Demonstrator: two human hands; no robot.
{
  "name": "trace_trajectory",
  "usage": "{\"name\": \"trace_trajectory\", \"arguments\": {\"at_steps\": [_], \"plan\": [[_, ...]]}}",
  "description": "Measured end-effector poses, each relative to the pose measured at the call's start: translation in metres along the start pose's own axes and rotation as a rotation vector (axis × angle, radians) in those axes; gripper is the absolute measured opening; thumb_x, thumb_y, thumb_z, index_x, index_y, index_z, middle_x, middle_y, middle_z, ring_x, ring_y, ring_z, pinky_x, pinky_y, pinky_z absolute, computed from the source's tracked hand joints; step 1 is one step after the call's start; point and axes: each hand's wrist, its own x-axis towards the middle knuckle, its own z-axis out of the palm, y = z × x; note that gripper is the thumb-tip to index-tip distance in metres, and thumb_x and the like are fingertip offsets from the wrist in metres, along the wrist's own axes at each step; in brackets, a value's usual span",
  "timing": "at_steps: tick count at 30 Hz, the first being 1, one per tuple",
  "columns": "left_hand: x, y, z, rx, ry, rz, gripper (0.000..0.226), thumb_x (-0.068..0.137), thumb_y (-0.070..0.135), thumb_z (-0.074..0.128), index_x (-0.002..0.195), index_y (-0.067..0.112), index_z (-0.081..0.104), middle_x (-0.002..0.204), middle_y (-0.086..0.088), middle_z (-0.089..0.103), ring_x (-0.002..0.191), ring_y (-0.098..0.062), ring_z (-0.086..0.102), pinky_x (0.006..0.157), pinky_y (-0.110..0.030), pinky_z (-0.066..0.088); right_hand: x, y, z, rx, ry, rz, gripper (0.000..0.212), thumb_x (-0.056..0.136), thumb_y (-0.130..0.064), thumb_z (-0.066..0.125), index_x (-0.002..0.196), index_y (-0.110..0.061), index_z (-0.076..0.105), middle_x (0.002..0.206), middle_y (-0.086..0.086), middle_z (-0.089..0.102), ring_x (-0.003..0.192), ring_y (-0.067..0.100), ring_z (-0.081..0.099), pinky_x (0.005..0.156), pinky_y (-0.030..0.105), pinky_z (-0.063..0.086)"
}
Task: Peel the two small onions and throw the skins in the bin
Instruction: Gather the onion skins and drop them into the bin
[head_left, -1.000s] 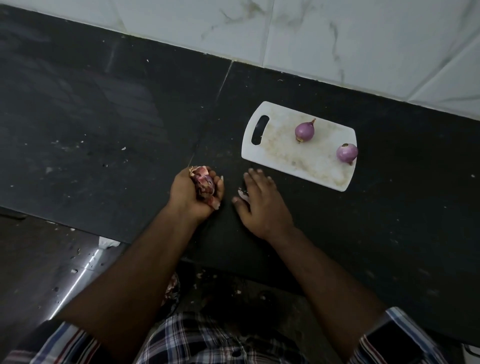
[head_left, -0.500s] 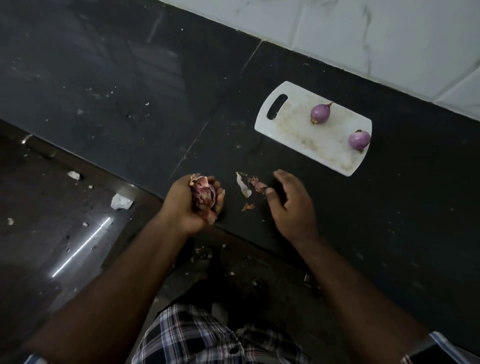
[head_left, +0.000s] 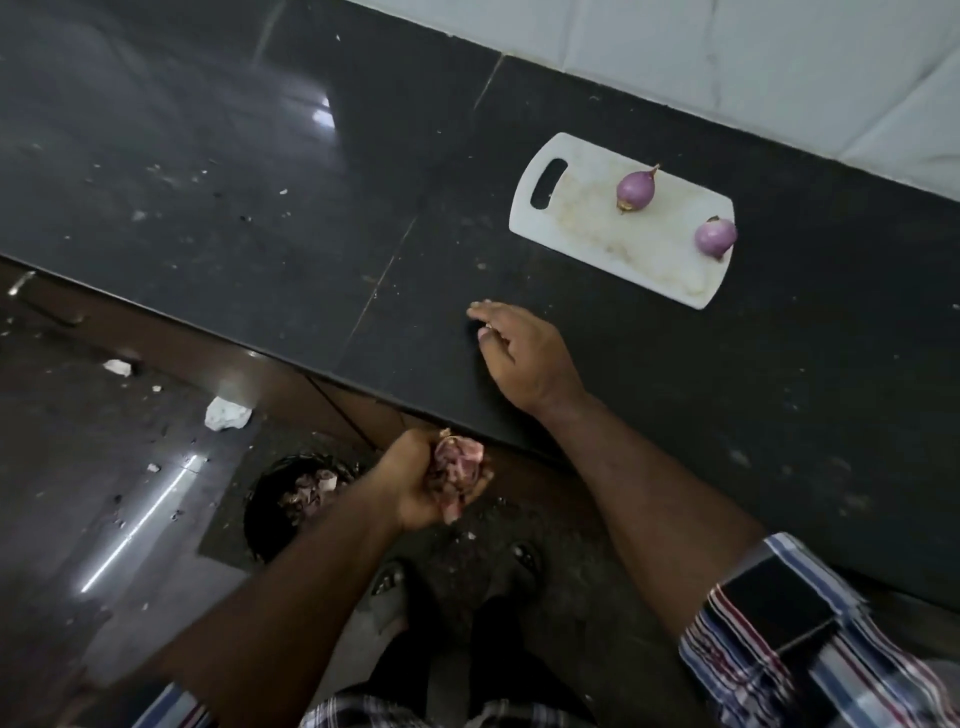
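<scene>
Two peeled purple onions lie on a white cutting board (head_left: 576, 218): one onion (head_left: 635, 189) mid-board, the other onion (head_left: 715, 237) at its right edge. My left hand (head_left: 426, 486) is below the counter's front edge, closed on a bunch of pink onion skins (head_left: 458, 467). A dark round bin (head_left: 265, 499) with skins inside stands on the floor just left of that hand. My right hand (head_left: 519, 353) rests on the black counter (head_left: 260, 208), fingers curled over the spot where loose skin pieces lay; whether it holds any is hidden.
White tiled wall (head_left: 727, 62) runs behind the counter. Crumpled white scraps (head_left: 226, 414) and bits lie on the dark floor to the left. My feet in sandals (head_left: 522, 556) stand below the counter edge.
My left hand has come off the counter and down toward the bin with the skins. My right hand has moved over the loose skin pieces, covering them. The view has swung left and down.
</scene>
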Motion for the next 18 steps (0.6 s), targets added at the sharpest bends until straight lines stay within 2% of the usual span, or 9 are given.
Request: {"name": "trace_trajectory", "arguments": {"at_steps": [4, 5, 7, 8, 10, 14, 16, 18], "plan": [[0.011, -0.004, 0.0, 0.041, -0.081, -0.045, 0.033, 0.099, 0.022, 0.037, 0.086, 0.007, 0.063, 0.073, -0.013, 0.069, 0.076, -0.025, 0.061, 0.082, -0.046, 0.053, 0.002, -0.001, -0.001, 0.159, 0.087, 0.131, 0.03, 0.089, -0.015, 0.053, 0.11, -0.016, 0.074, 0.114, -0.001, 0.072, 0.097, 0.018, 0.069, 0.084, 0.015, 0.052], [0.013, -0.004, 0.0, 0.044, -0.098, -0.046, 0.034, 0.099, 0.026, 0.038, 0.088, 0.008, 0.064, 0.075, -0.012, 0.07, 0.078, -0.025, 0.061, 0.083, -0.047, 0.053, 0.004, -0.001, -0.002, 0.186, 0.105, 0.152, 0.032, 0.087, -0.015, 0.052, 0.109, -0.016, 0.075, 0.113, -0.002, 0.072, 0.096, 0.017, 0.069, 0.084, 0.015, 0.052], [0.018, -0.001, -0.003, 0.048, -0.126, -0.041, 0.037, 0.099, 0.035, 0.042, 0.094, 0.009, 0.068, 0.085, -0.012, 0.072, 0.083, -0.026, 0.063, 0.089, -0.048, 0.052, 0.01, -0.002, 0.0, 0.196, 0.146, 0.152, 0.035, 0.085, -0.015, 0.051, 0.11, -0.014, 0.075, 0.116, 0.002, 0.072, 0.109, 0.012, 0.065, 0.096, 0.02, 0.05], [0.022, 0.001, -0.004, 0.043, -0.141, -0.044, 0.04, 0.099, 0.039, 0.043, 0.096, 0.009, 0.07, 0.09, -0.013, 0.072, 0.084, -0.028, 0.064, 0.096, -0.048, 0.049, 0.013, -0.002, 0.002, 0.193, 0.153, 0.143, 0.035, 0.084, -0.015, 0.051, 0.11, -0.013, 0.075, 0.118, 0.003, 0.072, 0.112, 0.01, 0.063, 0.099, 0.019, 0.047], [0.03, 0.002, -0.008, 0.049, -0.165, -0.068, 0.045, 0.097, 0.043, 0.044, 0.096, 0.008, 0.072, 0.093, -0.014, 0.072, 0.082, -0.03, 0.067, 0.105, -0.047, 0.043, 0.017, -0.004, 0.005, 0.174, 0.132, 0.135, 0.035, 0.084, -0.015, 0.051, 0.11, -0.013, 0.075, 0.117, 0.002, 0.072, 0.109, 0.004, 0.061, 0.096, 0.011, 0.044], [0.036, 0.002, -0.011, 0.039, -0.209, -0.076, 0.042, 0.097, 0.041, 0.041, 0.101, 0.009, 0.068, 0.091, -0.013, 0.071, 0.085, -0.028, 0.064, 0.09, -0.048, 0.052, 0.012, -0.007, 0.008, 0.132, 0.067, 0.104, 0.032, 0.085, -0.012, 0.054, 0.109, -0.013, 0.075, 0.113, 0.001, 0.073, 0.104, 0.005, 0.063, 0.092, 0.013, 0.045], [0.034, 0.002, -0.01, 0.035, -0.245, -0.071, 0.042, 0.096, 0.042, 0.043, 0.109, 0.01, 0.068, 0.101, -0.013, 0.071, 0.092, -0.028, 0.065, 0.091, -0.048, 0.052, 0.001, -0.015, 0.013, 0.151, 0.031, 0.076, 0.03, 0.085, -0.007, 0.055, 0.107, -0.012, 0.075, 0.111, 0.001, 0.073, 0.102, 0.003, 0.063, 0.091, 0.012, 0.045], [0.031, 0.004, -0.011, 0.043, -0.271, -0.057, 0.046, 0.093, 0.044, 0.048, 0.121, 0.011, 0.066, 0.118, -0.013, 0.069, 0.109, -0.029, 0.063, 0.101, -0.048, 0.049, -0.013, -0.028, 0.021, 0.194, -0.006, 0.072, 0.029, 0.085, -0.005, 0.055, 0.104, -0.012, 0.076, 0.108, 0.001, 0.074, 0.101, 0.004, 0.064, 0.091, 0.013, 0.046]]}}
